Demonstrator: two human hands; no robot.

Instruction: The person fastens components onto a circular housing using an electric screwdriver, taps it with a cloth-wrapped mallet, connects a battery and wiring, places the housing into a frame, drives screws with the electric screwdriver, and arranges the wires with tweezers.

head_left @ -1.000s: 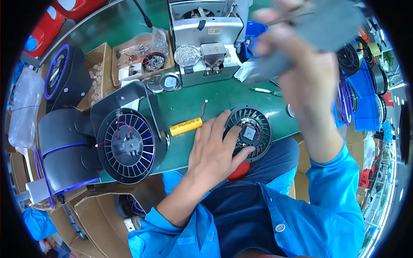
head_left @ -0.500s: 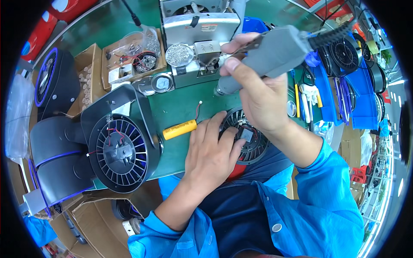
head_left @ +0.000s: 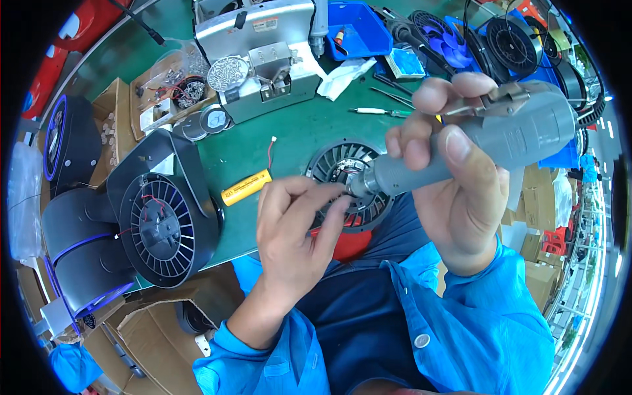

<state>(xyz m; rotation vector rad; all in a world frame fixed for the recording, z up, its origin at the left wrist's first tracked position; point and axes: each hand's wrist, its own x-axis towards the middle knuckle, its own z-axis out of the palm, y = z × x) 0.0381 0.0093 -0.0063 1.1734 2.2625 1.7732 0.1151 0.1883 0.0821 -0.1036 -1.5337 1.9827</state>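
Note:
My right hand (head_left: pixel 464 191) is wrapped round a grey electric screwdriver (head_left: pixel 526 135), with the metal nose aimed left and down. Beneath that nose, near the table's front edge, is a round black slatted fan housing (head_left: pixel 382 214) with wires and a small board in its middle. My left hand (head_left: pixel 289 230) is closed in a pinch at the screwdriver's tip, over the housing; whatever lies between the fingertips is too small to make out. A yellow cylindrical battery (head_left: pixel 246 187) with a red lead lies on the green table left of the housing.
A black fan unit (head_left: pixel 158 224) stands at the left, beside a cardboard tray (head_left: pixel 135 122) of small parts. Behind is a metal screw-feeder machine (head_left: pixel 266 79). Tweezers (head_left: pixel 394 99) and a pen (head_left: pixel 375 112) lie beyond the housing. A blue bin (head_left: pixel 359 29) sits at the back.
The screwdriver has come away from the metal machine and down to the housing. My left hand has lifted off the housing's edge and now pinches at the screwdriver's tip.

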